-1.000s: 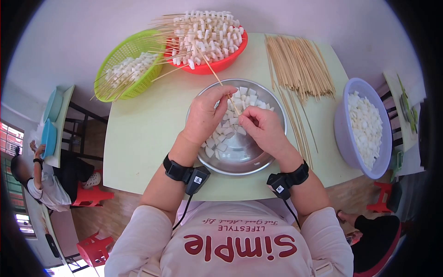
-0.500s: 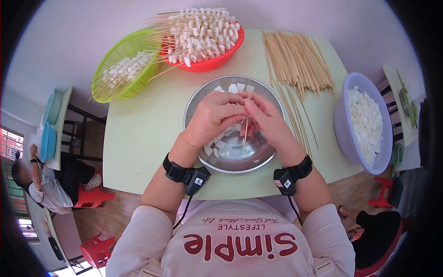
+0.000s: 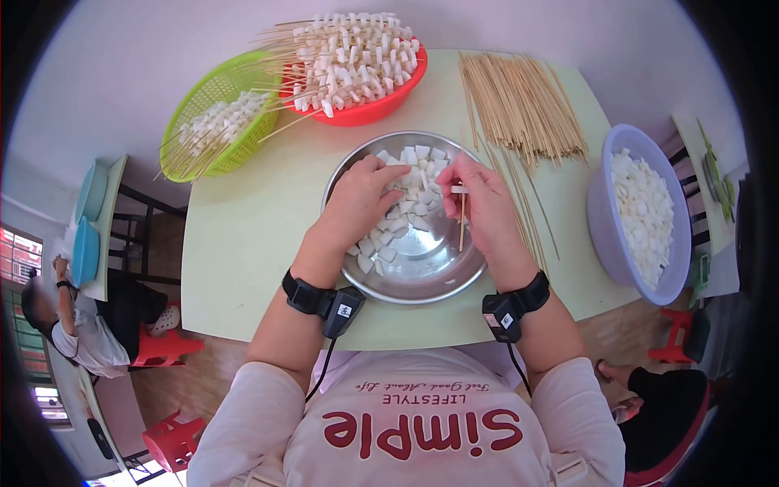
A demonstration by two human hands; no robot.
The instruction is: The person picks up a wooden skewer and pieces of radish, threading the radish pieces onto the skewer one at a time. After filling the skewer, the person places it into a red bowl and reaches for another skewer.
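A wide steel bowl (image 3: 434,284) in front of me holds many loose white cut pieces (image 3: 410,178), heaped toward its far and left side. My right hand (image 3: 484,207), over the bowl's right side, is closed on a bamboo skewer (image 3: 462,226). One white piece sits threaded on it at the fingers, and the skewer's end points down toward me. My left hand (image 3: 355,199) reaches over the bowl's left rim, thumb and forefinger apart, fingertips right at the loose pieces.
A red basin (image 3: 381,112) piled with loaded skewers and a green basket (image 3: 235,154) with more stand at the back left. Bare skewers (image 3: 523,109) lie at the back right, beside a purple basin (image 3: 600,219) of white pieces. Another person (image 3: 89,333) sits far left.
My hands have parted: the left has moved left and down to the pieces in the bowl, while the right has shifted right with the skewer. A white piece on it now shows.
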